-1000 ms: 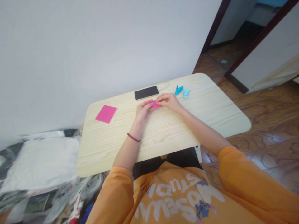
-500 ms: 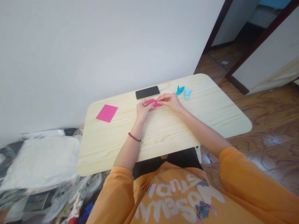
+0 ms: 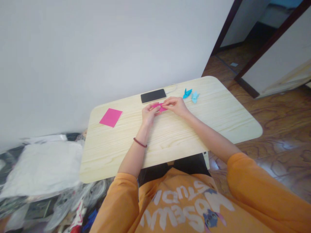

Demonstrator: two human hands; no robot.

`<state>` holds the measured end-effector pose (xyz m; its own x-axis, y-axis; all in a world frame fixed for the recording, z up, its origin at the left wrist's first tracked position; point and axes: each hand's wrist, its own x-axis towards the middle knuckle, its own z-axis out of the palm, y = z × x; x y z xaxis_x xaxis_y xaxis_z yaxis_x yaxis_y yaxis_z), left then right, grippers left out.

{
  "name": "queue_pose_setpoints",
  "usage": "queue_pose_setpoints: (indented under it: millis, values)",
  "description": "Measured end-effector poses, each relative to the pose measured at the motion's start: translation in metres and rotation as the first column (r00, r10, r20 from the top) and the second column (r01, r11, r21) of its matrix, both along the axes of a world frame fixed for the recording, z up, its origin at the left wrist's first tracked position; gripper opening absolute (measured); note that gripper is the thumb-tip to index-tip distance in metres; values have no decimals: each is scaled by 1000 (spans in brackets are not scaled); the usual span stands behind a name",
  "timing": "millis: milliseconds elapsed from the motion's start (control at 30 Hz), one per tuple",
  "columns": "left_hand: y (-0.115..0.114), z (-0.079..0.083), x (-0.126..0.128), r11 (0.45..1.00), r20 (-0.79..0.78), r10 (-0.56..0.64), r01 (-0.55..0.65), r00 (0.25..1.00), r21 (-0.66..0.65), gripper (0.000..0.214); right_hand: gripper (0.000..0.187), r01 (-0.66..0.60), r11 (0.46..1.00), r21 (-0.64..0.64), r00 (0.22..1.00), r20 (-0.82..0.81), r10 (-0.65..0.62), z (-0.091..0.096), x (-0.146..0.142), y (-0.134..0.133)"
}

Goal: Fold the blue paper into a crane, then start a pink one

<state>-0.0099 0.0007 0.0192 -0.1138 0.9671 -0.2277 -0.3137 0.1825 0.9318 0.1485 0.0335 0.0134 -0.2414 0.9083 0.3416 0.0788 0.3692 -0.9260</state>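
Observation:
A small folded piece of pink paper (image 3: 162, 109) is held between both hands over the middle of the table. My left hand (image 3: 149, 113) grips its left part, thumb on top. The fingertips of my right hand (image 3: 176, 105) pinch its right part; they hide some of the folds. Just beyond the hands lies a dark-screened phone (image 3: 153, 96). To the right of my right hand are two folded paper figures, one darker blue (image 3: 187, 93) and one light blue (image 3: 194, 97). A flat pink square of paper (image 3: 111, 117) lies at the table's left.
The pale wood-grain table (image 3: 170, 142) has rounded corners and stands against a white wall (image 3: 109, 48). A white cable (image 3: 173, 89) runs from the phone. Bags and a white bundle (image 3: 46, 165) are heaped on the left; a doorway opens at the right.
Almost nothing differs. Both hands stay on the folded pink paper, with only a slight shift of the right fingertips.

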Motion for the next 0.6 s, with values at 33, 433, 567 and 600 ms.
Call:
queue_pose_setpoints:
  millis: [33, 433, 567, 600]
  values:
    - [0, 0, 0, 1000, 8, -3, 3, 1000, -6, 26, 25, 3, 1000, 14, 1000, 9, -3, 0, 0, -1]
    - [3, -1, -5, 999, 47, 31, -30, 998, -28, 26, 11, 9, 975, 221, 984, 173, -49, 1, -6, -7]
    - [3, -3, -6, 998, 19, 49, -50, 999, 42, 30, 18, 26, 986, 163, 996, 74, -39, -2, -7, -7]
    - [3, -3, -6, 996, 8, 58, -58, 998, 64, 31, 23, 31, 993, 116, 999, 30, -35, -3, -8, -6]
